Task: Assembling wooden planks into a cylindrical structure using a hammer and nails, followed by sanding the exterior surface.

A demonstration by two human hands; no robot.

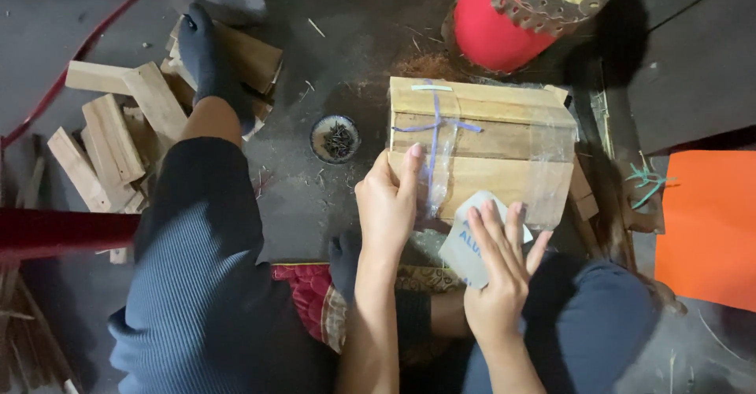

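Observation:
A wooden box [488, 138], wrapped in clear plastic film and tied with a thin blue string, lies on the dark floor in front of me. My left hand [388, 205] grips the box's near left edge, thumb on top beside the string. A small pale sheet, like sandpaper [461, 248], is pressed flat against the box's near side under the spread fingers of my right hand [498, 272]. My legs in dark trousers frame both hands.
A small round dish of dark nails [335, 138] sits left of the box. Loose wooden blocks [118, 138] are heaped at the left, under my socked foot [209, 59]. A red drum-like object [504, 16] stands behind the box. An orange sheet [709, 221] lies right.

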